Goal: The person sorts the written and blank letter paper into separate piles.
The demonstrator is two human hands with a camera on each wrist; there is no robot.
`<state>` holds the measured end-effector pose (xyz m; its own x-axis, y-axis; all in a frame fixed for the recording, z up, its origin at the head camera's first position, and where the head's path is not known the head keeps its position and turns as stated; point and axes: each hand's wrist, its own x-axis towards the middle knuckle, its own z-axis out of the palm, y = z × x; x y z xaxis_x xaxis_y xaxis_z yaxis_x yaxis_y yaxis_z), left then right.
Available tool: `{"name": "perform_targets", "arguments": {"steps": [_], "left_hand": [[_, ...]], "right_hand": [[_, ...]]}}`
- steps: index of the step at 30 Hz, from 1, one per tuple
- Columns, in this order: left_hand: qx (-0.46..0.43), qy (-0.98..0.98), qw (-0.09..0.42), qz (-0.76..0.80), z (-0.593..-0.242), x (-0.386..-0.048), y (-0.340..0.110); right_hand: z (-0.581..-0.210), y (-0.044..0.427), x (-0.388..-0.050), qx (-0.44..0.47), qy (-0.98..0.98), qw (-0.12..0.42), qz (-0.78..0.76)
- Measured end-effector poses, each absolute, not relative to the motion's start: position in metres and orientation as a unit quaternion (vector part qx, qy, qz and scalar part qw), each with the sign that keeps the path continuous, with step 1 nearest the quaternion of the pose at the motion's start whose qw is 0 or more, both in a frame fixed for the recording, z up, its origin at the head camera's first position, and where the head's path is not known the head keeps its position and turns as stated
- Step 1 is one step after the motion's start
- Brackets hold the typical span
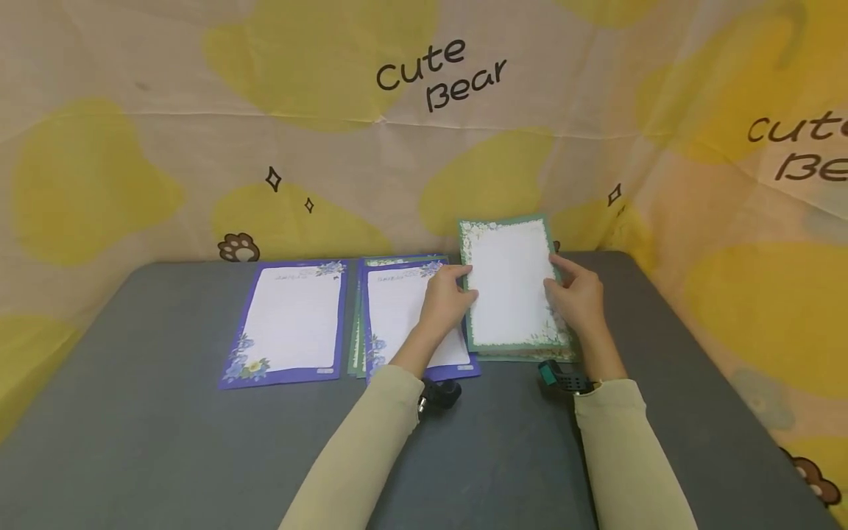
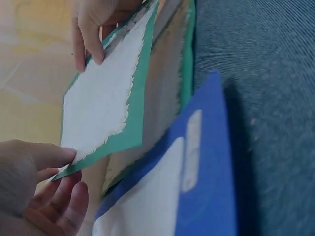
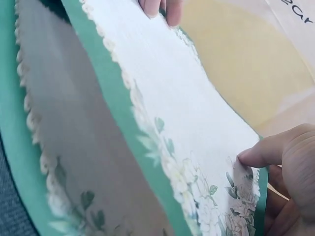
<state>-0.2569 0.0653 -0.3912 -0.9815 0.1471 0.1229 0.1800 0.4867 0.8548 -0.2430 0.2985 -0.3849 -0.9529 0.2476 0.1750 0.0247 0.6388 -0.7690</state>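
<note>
A green-bordered sheet of paper with a white floral middle is held up, tilted, above another green-bordered sheet on the table. My left hand pinches its left edge, thumb on the front and fingers behind, as the left wrist view shows. On the opposite edge my right hand pinches it the same way. The left forearm passes over a purple-bordered sheet, which lies on further green-edged sheets beside the held one.
Farther left on the grey table lies another purple-bordered sheet with blue flowers. A patterned cloth hangs behind the table and along its right side. Each wrist wears a dark strapped device.
</note>
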Motion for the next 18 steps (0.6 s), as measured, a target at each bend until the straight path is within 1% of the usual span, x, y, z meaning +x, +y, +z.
{"name": "perform_targets", "arguments": {"steps": [7, 14, 18], "left_hand": [[-0.113, -0.906, 0.019, -0.408, -0.399, -0.259, 0.071], [-0.118, -0.924, -0.025, -0.364, -0.404, -0.259, 0.075], [-0.119, -0.926, -0.033, -0.357, -0.403, -0.257, 0.079]], "right_hand": [[-0.404, 0.302, -0.246, -0.074, -0.903, 0.125, 0.405], [-0.419, 0.301, -0.246, -0.078, -0.933, 0.103, 0.336], [-0.421, 0.300, -0.245, -0.075, -0.937, 0.104, 0.325]]}}
